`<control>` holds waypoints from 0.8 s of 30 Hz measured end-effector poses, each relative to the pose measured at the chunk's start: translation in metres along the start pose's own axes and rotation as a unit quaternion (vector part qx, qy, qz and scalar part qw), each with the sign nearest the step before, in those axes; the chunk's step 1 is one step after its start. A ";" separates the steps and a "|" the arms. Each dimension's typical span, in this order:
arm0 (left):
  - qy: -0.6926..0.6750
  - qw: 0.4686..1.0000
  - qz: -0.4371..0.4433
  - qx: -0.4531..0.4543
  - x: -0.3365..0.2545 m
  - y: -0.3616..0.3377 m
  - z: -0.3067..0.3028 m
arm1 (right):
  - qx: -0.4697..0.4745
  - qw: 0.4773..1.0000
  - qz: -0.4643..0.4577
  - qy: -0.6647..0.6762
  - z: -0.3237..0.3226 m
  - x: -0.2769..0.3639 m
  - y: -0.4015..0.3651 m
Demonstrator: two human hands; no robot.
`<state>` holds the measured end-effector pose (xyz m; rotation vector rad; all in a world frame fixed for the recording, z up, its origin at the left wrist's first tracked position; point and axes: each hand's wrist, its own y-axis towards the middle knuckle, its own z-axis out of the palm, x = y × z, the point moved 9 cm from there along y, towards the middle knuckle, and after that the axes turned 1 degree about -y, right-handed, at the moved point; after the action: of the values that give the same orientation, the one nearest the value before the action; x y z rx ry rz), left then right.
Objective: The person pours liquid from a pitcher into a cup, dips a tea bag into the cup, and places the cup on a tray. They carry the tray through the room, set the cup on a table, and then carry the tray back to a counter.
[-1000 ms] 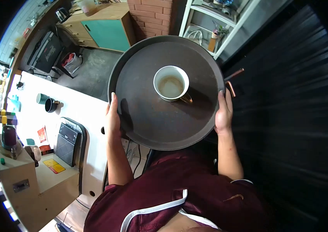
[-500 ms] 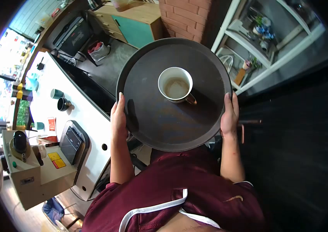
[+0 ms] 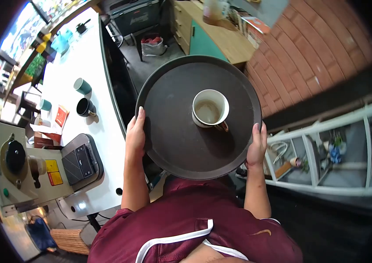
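A round dark serving tray (image 3: 173,153) is held out in front of my body. My left hand (image 3: 136,135) grips its left rim, thumb over the edge and the other fingers mostly hidden beneath. On the opposite rim, my right hand (image 3: 256,147) holds on in the same way. Right of the tray's middle stands a white cup (image 3: 210,108), upright, with a gold-coloured handle toward the lower right. Some cloudy pale liquid or residue shows inside it. Neither hand touches the cup.
On my left, a white counter (image 3: 107,162) bears a black scale (image 3: 83,160), a black mug (image 3: 85,107), a green cup (image 3: 82,86) and a beige machine (image 3: 23,171). A wooden cabinet (image 3: 221,26) stands ahead, a brick wall (image 3: 313,57) and white shelf (image 3: 317,184) to the right.
My view has turned to the left, so the cabinet, brick wall and shelf appear shifted. The tray stays in both hands, and the cup sits slightly farther right on it.
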<state>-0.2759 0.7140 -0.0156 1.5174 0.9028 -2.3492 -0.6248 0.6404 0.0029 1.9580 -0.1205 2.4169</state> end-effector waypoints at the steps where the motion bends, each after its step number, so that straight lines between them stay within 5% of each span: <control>1: -0.011 1.000 0.005 0.003 -0.006 0.011 -0.001 | 0.015 1.000 0.004 -0.011 0.014 -0.001 0.016; 18: -0.165 0.983 -0.020 -0.076 -0.037 0.166 -0.015 | 0.182 0.980 0.020 -0.072 0.195 -0.034 0.242; 24: -0.197 0.972 0.035 -0.125 -0.075 0.222 0.013 | 0.284 0.952 0.117 -0.002 0.257 -0.047 0.338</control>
<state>-0.1458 0.5190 -0.0305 0.9277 0.9759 -2.2643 -0.3886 0.2844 -0.0046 2.2703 0.4159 2.8388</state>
